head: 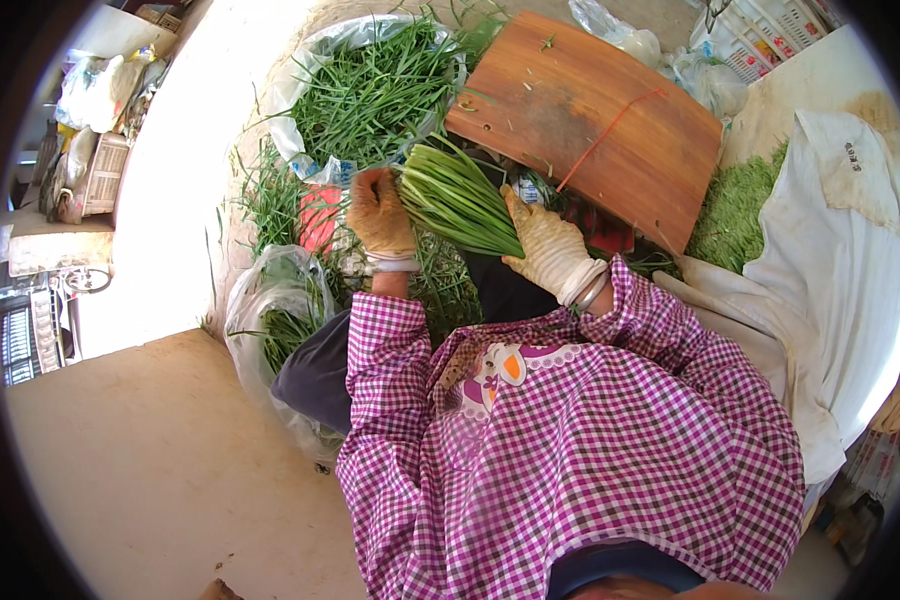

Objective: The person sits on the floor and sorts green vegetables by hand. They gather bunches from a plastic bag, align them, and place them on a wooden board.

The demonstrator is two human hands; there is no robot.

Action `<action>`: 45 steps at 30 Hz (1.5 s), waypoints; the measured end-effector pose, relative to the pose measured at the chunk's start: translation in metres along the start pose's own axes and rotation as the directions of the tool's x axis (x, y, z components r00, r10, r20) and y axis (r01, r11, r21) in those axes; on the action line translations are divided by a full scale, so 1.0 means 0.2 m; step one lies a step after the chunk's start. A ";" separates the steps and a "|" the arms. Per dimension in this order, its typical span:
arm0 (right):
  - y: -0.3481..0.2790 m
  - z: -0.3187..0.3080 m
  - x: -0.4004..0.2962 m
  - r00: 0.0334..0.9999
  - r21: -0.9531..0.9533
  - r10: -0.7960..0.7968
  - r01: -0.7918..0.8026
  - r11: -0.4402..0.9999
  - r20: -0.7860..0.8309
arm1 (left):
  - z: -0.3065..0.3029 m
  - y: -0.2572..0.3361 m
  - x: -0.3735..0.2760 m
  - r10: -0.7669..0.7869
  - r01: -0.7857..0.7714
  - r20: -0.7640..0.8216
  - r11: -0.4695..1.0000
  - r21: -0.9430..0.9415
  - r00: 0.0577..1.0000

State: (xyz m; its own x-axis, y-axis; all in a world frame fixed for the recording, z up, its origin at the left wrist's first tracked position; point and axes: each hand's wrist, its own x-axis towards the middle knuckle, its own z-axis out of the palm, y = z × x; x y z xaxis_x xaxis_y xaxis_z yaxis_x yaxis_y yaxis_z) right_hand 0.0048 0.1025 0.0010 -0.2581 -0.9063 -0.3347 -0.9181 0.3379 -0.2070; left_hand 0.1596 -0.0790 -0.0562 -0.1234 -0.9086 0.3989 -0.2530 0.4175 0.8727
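A thick bunch of long green chive-like leaves lies slantwise between my two gloved hands. My right hand, in a pale soiled work glove, grips its lower right end, above my dark-clad lap. At its left end is my left hand, in a brown-stained glove, with fingers curled; whether anything is inside them is hidden. Beyond the left hand, a large plastic-lined container is heaped with loose green leaves. Scattered leaves lie below the bunch.
A wooden board with a red string across it stands close beyond my right hand. A clear plastic bag with greens sits by my knee. White cloth partly covers a green heap at right. Crates stand behind.
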 end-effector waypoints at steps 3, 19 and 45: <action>0.01 -0.02 -0.02 1.000 -0.006 0.004 -0.004 1.000 -0.007 | -0.19 0.01 0.22 -0.493 0.493 -0.077 0.870 -0.018 0.867; 0.14 -0.04 -0.04 0.994 0.170 -0.036 0.019 0.985 0.100 | -0.20 -0.15 0.36 -0.035 -0.273 0.425 0.719 0.639 0.904; 1.52 -0.20 0.71 0.941 -0.052 0.312 -0.308 0.950 0.133 | -1.55 -0.05 -0.38 -0.588 0.557 0.005 0.765 -0.323 0.809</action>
State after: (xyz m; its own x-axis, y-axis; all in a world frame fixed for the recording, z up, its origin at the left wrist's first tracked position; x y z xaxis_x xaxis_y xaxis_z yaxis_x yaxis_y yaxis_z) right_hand -0.3221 0.0664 -0.0723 -0.4892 -0.7134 -0.5017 -0.8084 0.5868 -0.0461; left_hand 0.4682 -0.0155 -0.0078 0.0438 -0.9805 -0.1915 0.0478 -0.1894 0.9807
